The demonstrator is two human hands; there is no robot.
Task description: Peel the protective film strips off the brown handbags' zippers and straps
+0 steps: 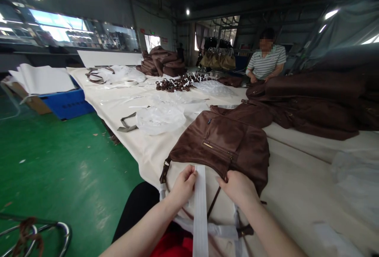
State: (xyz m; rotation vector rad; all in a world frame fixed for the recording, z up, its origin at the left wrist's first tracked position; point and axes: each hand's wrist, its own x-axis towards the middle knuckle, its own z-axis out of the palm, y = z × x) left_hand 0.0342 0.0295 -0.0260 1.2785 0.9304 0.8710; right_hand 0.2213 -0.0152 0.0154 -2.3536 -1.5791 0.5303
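Note:
A brown suede-like handbag point(248, 140) lies on the cloth-covered table in front of me, with its zip pocket facing up and its opening edge toward me. My left hand point(186, 185) is closed, pinching the top end of a long white strip point(200, 213) that hangs down toward my lap. My right hand point(241, 188) is at the bag's opening edge, with its fingers curled over the edge and its thumb on the near side. Below that hand runs a thin dark cord point(213, 202). The bag's strap, partly in white wrapping point(220, 230), loops near my lap.
Clear plastic wrap point(161, 119) and a heap of small brown straps point(174, 84) lie farther up the table point(124, 130). Brown bags are piled at right point(314, 103) and at the back point(161, 61). A co-worker point(266, 57) stands across the table. A blue crate point(69, 104) is at left.

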